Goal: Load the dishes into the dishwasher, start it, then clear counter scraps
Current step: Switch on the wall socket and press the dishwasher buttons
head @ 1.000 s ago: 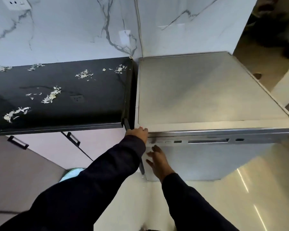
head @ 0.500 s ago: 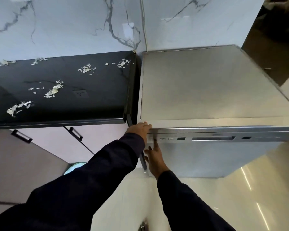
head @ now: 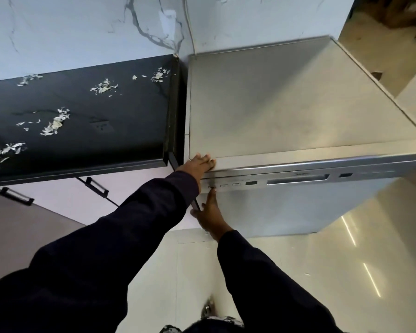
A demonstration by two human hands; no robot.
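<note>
The dishwasher (head: 286,207) stands with its door closed, its left side just beside the right edge of the black worktop (head: 130,131); a narrow dark gap separates the two. Its flat grey top is bare from the front edge to the marble wall (head: 82,32) behind.

The left hand (head: 198,164) rests on the front left corner of the dishwasher top, fingers laid together and bent over the front edge; it holds nothing. The right hand (head: 210,212) is raised against the door face below that corner, index finger extended straight up with its tip on the leftmost button (head: 211,186) of the control strip. Whether the other fingers are curled cannot be told.

Pale scraps (head: 54,123) lie in scattered clusters on the worktop: along the back edge, near the back right corner, at mid-surface and towards the front left edge. The front right corner of the worktop carries none.

Open glossy floor (head: 322,272) extends in front of and to the right of the dishwasher. Cabinet handles (head: 16,196) sit under the worktop's front edge.
</note>
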